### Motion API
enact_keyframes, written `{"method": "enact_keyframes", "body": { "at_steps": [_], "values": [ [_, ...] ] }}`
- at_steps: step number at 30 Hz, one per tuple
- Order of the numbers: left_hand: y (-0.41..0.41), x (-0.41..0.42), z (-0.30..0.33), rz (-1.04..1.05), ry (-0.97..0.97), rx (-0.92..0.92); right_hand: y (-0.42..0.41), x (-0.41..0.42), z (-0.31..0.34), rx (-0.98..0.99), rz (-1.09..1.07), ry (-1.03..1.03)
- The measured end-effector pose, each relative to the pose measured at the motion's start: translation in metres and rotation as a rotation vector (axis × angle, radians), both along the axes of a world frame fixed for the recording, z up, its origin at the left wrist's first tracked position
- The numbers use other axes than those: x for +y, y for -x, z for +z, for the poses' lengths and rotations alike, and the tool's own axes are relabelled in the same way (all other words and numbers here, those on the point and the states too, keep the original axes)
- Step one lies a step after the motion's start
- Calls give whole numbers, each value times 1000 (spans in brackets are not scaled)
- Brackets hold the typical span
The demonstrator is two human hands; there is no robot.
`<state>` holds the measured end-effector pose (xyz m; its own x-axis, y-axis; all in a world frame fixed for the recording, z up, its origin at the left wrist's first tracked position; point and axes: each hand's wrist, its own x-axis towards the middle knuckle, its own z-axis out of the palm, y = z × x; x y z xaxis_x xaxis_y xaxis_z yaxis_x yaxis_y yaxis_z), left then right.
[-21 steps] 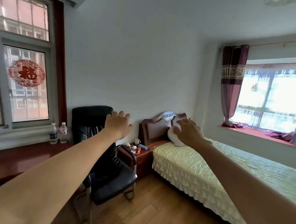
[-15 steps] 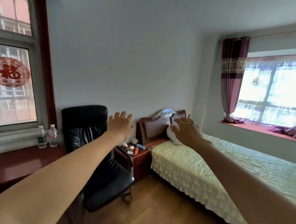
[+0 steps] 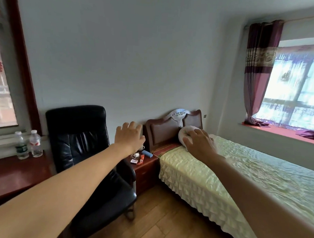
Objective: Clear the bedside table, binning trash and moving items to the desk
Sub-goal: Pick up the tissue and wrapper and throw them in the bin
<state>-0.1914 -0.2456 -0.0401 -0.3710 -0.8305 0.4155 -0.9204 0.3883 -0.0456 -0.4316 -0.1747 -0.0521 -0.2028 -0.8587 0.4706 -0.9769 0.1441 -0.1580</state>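
The reddish-brown bedside table (image 3: 147, 169) stands across the room between a black chair and the bed. On its top lie a white charger with a coiled cable (image 3: 135, 155), a blue case (image 3: 147, 153), a red wrapper (image 3: 141, 159), a small white card (image 3: 134, 161) and a white cup (image 3: 142, 147), partly behind my left hand. Both arms stretch forward in the air. My left hand (image 3: 129, 139) and my right hand (image 3: 199, 144) have relaxed, spread fingers and hold nothing. The dark red desk (image 3: 11, 178) runs along the left wall.
A black office chair (image 3: 84, 152) stands between the desk and the bedside table. Two water bottles (image 3: 28, 145) stand on the desk under the left window. The bed (image 3: 239, 175) with a pale yellow cover and a white pillow (image 3: 186, 136) fills the right. The floor is wood.
The view has swung right and drawn nearer to the bedside table; the left window has slid almost out of view. Both hands stay raised and empty.
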Motion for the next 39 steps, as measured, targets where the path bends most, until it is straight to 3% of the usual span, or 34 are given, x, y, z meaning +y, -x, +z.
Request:
{"method": "enact_keyframes", "body": {
  "at_steps": [13,19,39],
  "values": [
    [70,-220,-1,-80,41,15,71,-198,5,-12,-86,33],
    [105,-309,-31,-92,-10,-17,101,-283,-27,-82,-50,4],
    [273,-580,-96,112,-124,-3,290,-588,-76,-44,148,-131]
  ]
}}
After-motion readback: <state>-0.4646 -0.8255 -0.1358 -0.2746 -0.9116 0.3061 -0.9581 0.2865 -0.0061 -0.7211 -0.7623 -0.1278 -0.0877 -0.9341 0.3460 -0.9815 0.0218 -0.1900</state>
